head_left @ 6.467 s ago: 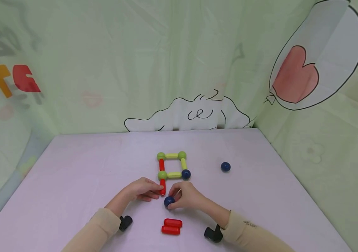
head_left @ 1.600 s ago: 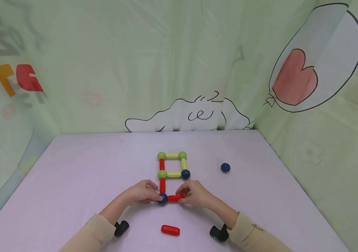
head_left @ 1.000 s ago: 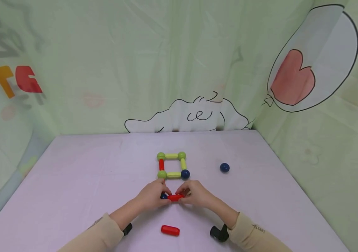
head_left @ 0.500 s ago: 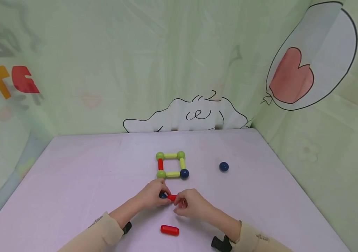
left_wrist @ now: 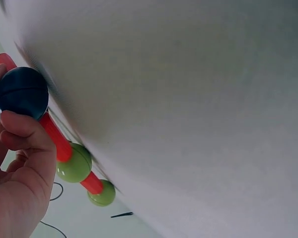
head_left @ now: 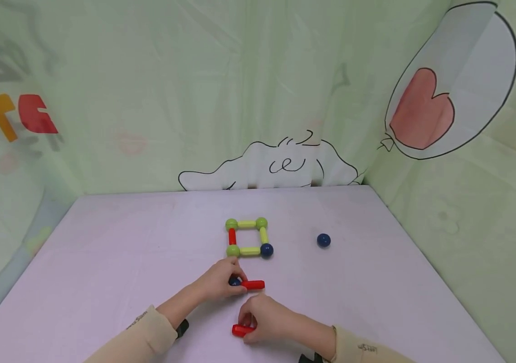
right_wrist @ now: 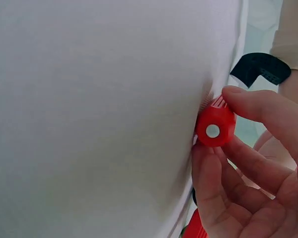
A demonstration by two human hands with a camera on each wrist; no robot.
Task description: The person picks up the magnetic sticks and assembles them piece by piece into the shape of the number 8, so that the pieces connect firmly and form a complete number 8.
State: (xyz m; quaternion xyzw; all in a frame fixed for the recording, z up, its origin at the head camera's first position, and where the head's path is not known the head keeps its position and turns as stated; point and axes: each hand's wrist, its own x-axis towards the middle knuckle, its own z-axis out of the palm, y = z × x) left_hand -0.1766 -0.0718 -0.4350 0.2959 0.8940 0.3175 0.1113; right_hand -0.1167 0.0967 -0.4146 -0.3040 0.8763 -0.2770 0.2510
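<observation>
My left hand grips a dark blue ball between thumb and fingers. A red magnetic stick points rightward from that ball, its right end free. Another red stick, mostly hidden by the hand in the head view, links the ball to a green ball. That green ball is a corner of a square of sticks and balls farther back. Nearer the front, my right hand pinches a loose red stick; its round metal end shows in the right wrist view.
A single blue ball lies to the right of the square. The square has yellow-green sticks, one red stick and a blue corner ball. A pale cloth covers the table, with printed curtains behind and beside it.
The blue ball and one red stick have joined the figure's near side. My left hand has shifted onto the joint; my right hand released that stick, moved nearer and took the loose red one.
</observation>
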